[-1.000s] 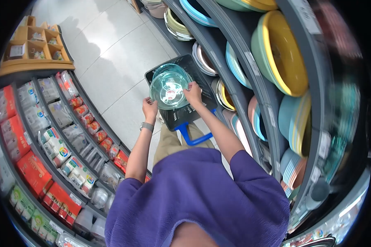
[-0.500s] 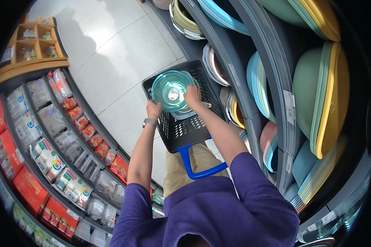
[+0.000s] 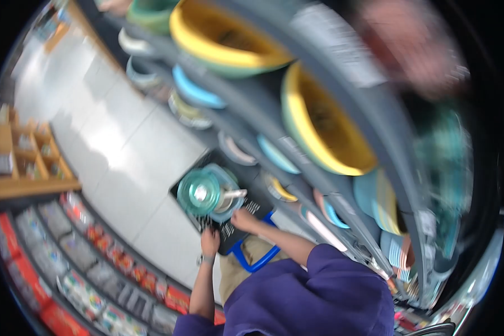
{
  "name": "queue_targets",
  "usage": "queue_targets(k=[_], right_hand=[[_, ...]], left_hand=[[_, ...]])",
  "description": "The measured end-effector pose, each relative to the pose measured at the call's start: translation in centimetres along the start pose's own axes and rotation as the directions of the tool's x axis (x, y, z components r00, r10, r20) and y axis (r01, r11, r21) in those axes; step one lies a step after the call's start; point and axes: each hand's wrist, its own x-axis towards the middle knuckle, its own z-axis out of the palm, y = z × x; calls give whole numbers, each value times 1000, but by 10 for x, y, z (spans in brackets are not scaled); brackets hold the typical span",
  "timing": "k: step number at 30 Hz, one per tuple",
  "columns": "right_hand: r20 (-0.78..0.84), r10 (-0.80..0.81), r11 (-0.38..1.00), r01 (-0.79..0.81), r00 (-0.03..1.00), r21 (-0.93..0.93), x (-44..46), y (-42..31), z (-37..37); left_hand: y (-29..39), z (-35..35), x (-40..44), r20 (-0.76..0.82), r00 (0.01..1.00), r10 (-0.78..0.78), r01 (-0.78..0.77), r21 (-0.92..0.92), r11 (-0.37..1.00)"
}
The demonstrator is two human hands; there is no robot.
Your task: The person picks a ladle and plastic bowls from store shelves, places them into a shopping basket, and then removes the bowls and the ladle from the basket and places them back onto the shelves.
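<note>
A clear teal glass bowl (image 3: 200, 197) with a white label rests in the black shopping basket (image 3: 229, 242). It overlaps a light-blue container (image 3: 225, 210), and a whitish handle (image 3: 235, 194) sticks out beside it. Just below the bowl, my left hand (image 3: 210, 241) is at the basket's left side, its fingers blurred. My right hand (image 3: 245, 221) is over the basket's right side, close to the light-blue container. Its fingers are curled, and whether anything is in them is hidden. Neither hand touches the glass bowl. The basket's blue handle (image 3: 256, 263) lies toward my body.
Shelves on the right hold yellow-lined basins (image 3: 327, 120) and stacked bowls (image 3: 378, 201). Packaged goods (image 3: 103, 246) fill the shelf at lower left, below a wooden divided display (image 3: 31, 159). Pale floor tiles (image 3: 115, 151) run along the aisle. A blurred pinkish shape (image 3: 409, 45) is at upper right.
Both hands have let go of the glass bowl and drawn back toward my body. The bowl now sits at the basket's far left. The view has swung toward the right-hand shelves.
</note>
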Motion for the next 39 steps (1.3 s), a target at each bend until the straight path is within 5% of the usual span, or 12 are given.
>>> queue_targets(k=[9,16,23,26,29,32,36,39], right_hand=[[-121,121,987,-132,985,-95,-113,-11,-33],[-288,31,993,3,957,118,-139,-72,-66],[-510,-64,977,157,858,142,-139,-147,-127],[-474,-14,980,107,880,169,-134,-130,-124],[-509,98,957,-221,855,-186,-140,-104,-108],[-492,142,894,-325,859,-309,-152,-77,-82],[-315,323,946,-317,893,71,-145,-72,-71],[-438,168,971,-225,883,-81,-138,-89,-77]], left_hand=[[27,-20,-58,152,977,149,-164,92,982],[76,-66,-64,125,943,308,-316,54,947],[148,-100,-67,63,922,382,-380,-48,924],[165,-105,-77,78,907,414,-411,-48,910],[161,-104,-77,159,891,425,-428,-21,904],[155,-108,-86,197,884,425,-428,-28,903],[142,-118,-78,153,909,388,-396,21,918],[140,-125,-74,118,929,350,-355,25,935]])
